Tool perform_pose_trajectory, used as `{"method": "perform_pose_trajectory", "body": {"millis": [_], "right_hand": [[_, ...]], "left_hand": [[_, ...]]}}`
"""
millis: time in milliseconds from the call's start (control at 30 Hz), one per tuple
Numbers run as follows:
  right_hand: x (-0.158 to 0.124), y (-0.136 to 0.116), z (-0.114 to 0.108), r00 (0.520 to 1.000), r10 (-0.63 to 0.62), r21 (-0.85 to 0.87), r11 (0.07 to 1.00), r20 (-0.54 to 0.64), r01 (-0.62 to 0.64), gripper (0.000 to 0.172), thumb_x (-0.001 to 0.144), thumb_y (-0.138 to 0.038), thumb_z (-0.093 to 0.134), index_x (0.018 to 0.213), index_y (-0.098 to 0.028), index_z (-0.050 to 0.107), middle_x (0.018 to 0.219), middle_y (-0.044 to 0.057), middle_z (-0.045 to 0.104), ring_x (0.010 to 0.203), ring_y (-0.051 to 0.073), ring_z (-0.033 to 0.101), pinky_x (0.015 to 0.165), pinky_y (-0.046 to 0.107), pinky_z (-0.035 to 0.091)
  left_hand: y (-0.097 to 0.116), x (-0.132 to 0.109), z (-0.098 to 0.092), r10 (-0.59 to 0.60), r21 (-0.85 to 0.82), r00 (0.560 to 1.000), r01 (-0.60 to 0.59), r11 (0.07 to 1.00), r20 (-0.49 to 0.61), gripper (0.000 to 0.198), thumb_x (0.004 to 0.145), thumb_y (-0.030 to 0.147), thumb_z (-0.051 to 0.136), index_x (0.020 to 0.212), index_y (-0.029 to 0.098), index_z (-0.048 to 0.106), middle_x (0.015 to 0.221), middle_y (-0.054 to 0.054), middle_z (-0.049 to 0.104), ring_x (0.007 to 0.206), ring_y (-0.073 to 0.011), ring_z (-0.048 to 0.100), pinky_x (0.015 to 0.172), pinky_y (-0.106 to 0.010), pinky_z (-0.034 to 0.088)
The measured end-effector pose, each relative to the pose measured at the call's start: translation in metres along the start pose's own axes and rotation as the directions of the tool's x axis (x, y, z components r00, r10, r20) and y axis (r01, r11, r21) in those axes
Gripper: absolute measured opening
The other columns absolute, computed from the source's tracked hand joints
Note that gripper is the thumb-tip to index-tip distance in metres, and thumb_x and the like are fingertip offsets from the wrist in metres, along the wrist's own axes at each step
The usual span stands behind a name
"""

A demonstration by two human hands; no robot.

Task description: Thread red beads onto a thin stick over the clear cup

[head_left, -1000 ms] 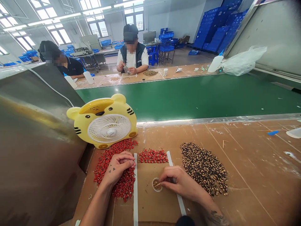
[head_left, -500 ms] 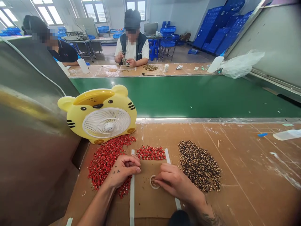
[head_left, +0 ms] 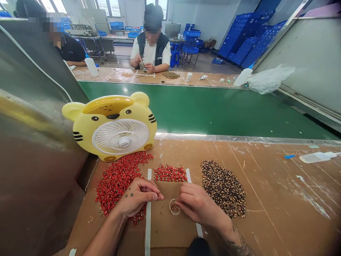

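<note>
Left hand edged right, fingertips past white strip; grip curled, contents unclear. Right hand nearer cup, grip pinched at rim, holding unclear.

The right hand hides with its fingers whether it holds anything, and the contents of the small round cup are too small to tell.

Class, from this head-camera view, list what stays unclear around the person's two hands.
All in the head view:
What the right hand pinches: hidden by its fingers.
What the left hand holds, if anything: hidden by its curled fingers.
Contents of the small round cup: too small.
Red pieces beneath the left hand: covered by it.
</note>
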State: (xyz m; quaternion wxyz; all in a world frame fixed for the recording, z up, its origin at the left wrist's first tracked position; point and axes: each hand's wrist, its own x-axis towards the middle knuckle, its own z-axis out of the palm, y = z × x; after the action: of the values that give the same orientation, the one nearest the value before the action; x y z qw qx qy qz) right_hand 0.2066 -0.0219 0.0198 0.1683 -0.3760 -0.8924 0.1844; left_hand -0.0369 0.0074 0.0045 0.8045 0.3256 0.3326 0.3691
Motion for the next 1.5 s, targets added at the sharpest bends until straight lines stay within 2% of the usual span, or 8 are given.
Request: {"method": "perform_pose_trajectory", "body": {"millis": [133, 433, 733, 833, 933, 1000, 1300, 1500], "right_hand": [[0.004, -0.001, -0.001, 0.999, -0.051, 0.002, 0.999, 0.012, 0.051, 0.033, 0.097, -0.021, 0.046, 0.065, -0.019, 0.054, 0.066, 0.002, 0.053, 0.065, 0.016, 0.045, 0.060, 0.028, 0.035], [0.002, 0.003, 0.000, 1.000, -0.030, 0.019, 0.999, -0.006, 0.031, 0.032, 0.095, -0.019, 0.048, 0.064, -0.019, 0.052, 0.066, 0.002, 0.052, 0.066, 0.016, 0.046, 0.061, 0.028, 0.035], [0.000, 0.005, -0.001, 1.000, -0.008, 0.138, 0.990, 0.001, 0.008, 0.028, 0.092, -0.018, 0.050, 0.064, -0.019, 0.050, 0.065, 0.001, 0.053, 0.065, 0.015, 0.047, 0.060, 0.027, 0.034], [-0.003, 0.006, -0.010, 0.989, 0.056, 0.280, 0.960, -0.139, -0.015, 0.024, 0.092, -0.021, 0.055, 0.068, -0.019, 0.056, 0.063, 0.000, 0.055, 0.062, 0.015, 0.050, 0.058, 0.026, 0.036], [-0.004, 0.003, -0.015, 0.935, 0.143, 0.416, 0.909, -0.325, 0.006, 0.020, 0.091, -0.022, 0.058, 0.071, -0.020, 0.061, 0.061, 0.000, 0.057, 0.059, 0.014, 0.052, 0.057, 0.027, 0.037], [-0.002, 0.000, -0.015, 0.905, 0.179, 0.463, 0.886, -0.386, 0.022, 0.020, 0.090, -0.022, 0.059, 0.071, -0.020, 0.062, 0.060, 0.000, 0.058, 0.057, 0.014, 0.052, 0.057, 0.027, 0.038], [0.006, -0.003, -0.005, 0.886, 0.190, 0.506, 0.861, -0.423, 0.057, 0.017, 0.088, -0.018, 0.061, 0.072, -0.019, 0.065, 0.059, 0.000, 0.058, 0.057, 0.014, 0.051, 0.055, 0.026, 0.039], [0.006, 0.000, -0.001, 0.905, 0.189, 0.493, 0.870, -0.380, 0.025, 0.016, 0.088, -0.019, 0.063, 0.072, -0.019, 0.065, 0.062, 0.001, 0.059, 0.058, 0.014, 0.052, 0.057, 0.026, 0.039]], "left_hand": [[0.001, 0.002, 0.001, 0.020, -0.031, 0.999, -0.022, 0.999, -0.042, 0.016, 0.057, 0.020, 0.090, 0.068, 0.014, 0.080, 0.068, -0.003, 0.066, 0.051, -0.0101, 0.064, 0.046, -0.018, 0.044], [-0.001, 0.001, 0.001, -0.007, 0.007, 1.000, 0.007, 1.000, 0.019, 0.015, 0.062, 0.017, 0.087, 0.077, 0.016, 0.082, 0.087, -0.006, 0.071, 0.066, -0.0148, 0.072, 0.066, -0.025, 0.054], [-0.009, 0.003, 0.003, 0.021, 0.170, 1.000, -0.020, 0.985, -0.001, 0.011, 0.064, 0.016, 0.084, 0.075, 0.017, 0.082, 0.074, -0.004, 0.073, 0.063, -0.0124, 0.066, 0.060, -0.021, 0.047], [-0.012, 0.004, 0.002, 0.061, 0.252, 0.998, -0.053, 0.966, -0.025, 0.010, 0.065, 0.014, 0.083, 0.075, 0.017, 0.082, 0.075, -0.004, 0.075, 0.066, -0.0113, 0.064, 0.062, -0.019, 0.046], [-0.013, 0.004, 0.004, 0.037, 0.213, 0.999, -0.031, 0.977, -0.025, 0.009, 0.066, 0.016, 0.082, 0.075, 0.017, 0.081, 0.071, -0.004, 0.074, 0.062, -0.0125, 0.065, 0.062, -0.021, 0.048], [-0.013, 0.005, 0.005, 0.023, 0.179, 0.999, -0.018, 0.984, -0.024, 0.009, 0.067, 0.016, 0.081, 0.076, 0.017, 0.081, 0.069, -0.004, 0.075, 0.062, -0.0134, 0.067, 0.063, -0.022, 0.050], [-0.012, 0.004, 0.007, 0.002, 0.225, 1.000, 0.002, 0.974, -0.019, 0.010, 0.068, 0.015, 0.080, 0.078, 0.014, 0.081, 0.069, -0.005, 0.076, 0.063, -0.0144, 0.068, 0.064, -0.022, 0.050], [-0.013, 0.004, 0.007, -0.007, 0.243, 1.000, 0.010, 0.970, -0.014, 0.011, 0.067, 0.015, 0.080, 0.078, 0.014, 0.081, 0.069, -0.005, 0.076, 0.063, -0.0142, 0.067, 0.063, -0.022, 0.049]]}}
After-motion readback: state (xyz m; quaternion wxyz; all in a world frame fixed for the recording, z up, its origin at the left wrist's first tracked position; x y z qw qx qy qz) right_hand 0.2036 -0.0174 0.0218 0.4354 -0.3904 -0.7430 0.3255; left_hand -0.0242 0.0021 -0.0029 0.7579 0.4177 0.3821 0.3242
